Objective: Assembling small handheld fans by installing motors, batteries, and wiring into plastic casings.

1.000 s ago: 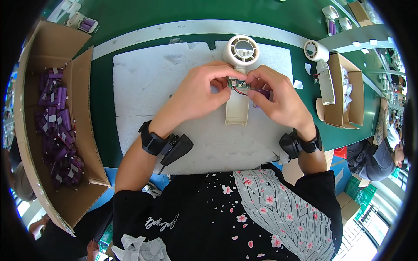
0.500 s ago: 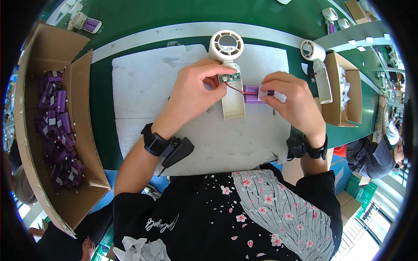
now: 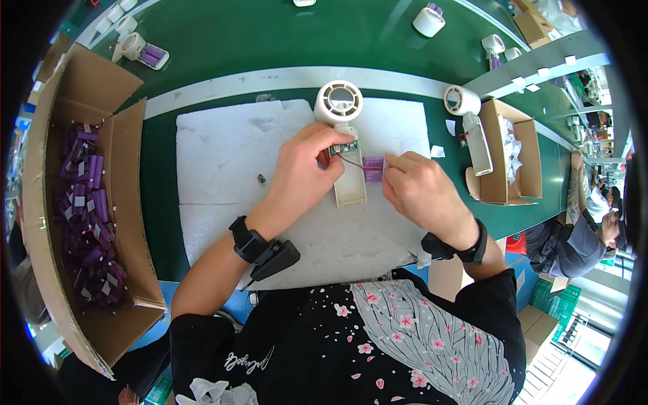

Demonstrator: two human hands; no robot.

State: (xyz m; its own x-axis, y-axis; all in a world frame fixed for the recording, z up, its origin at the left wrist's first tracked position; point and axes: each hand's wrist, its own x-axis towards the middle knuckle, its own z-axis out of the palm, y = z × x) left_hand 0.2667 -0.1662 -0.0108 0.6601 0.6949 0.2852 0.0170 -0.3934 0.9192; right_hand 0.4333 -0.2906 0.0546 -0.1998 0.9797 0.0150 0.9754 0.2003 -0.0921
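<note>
A white handheld fan lies face up, its round grilled head (image 3: pixel 339 101) pointing away from me and its open handle shell (image 3: pixel 351 187) toward me. My left hand (image 3: pixel 297 169) pinches the small green circuit board (image 3: pixel 348 146) at the top of the handle, thumb and index finger closed on it. Dark and red wires (image 3: pixel 354 163) run from the board to a purple battery pack (image 3: pixel 372 170) just right of the shell. My right hand (image 3: pixel 425 190) has its fingers closed on the pack's right end, covering that part.
All this rests on a white foam mat (image 3: pixel 229 162). A cardboard box (image 3: pixel 128 202) of purple battery packs stands on the left. On the right, another open fan (image 3: pixel 478 145) leans by a carton (image 3: pixel 530 158) holding white pieces. More fans (image 3: pixel 428 22) sit across the green table.
The whole view has shifted, so the bench appears lower. My right fingers have closed in over the battery pack's end, covering its white patch. My left hand keeps its pinch on the board.
</note>
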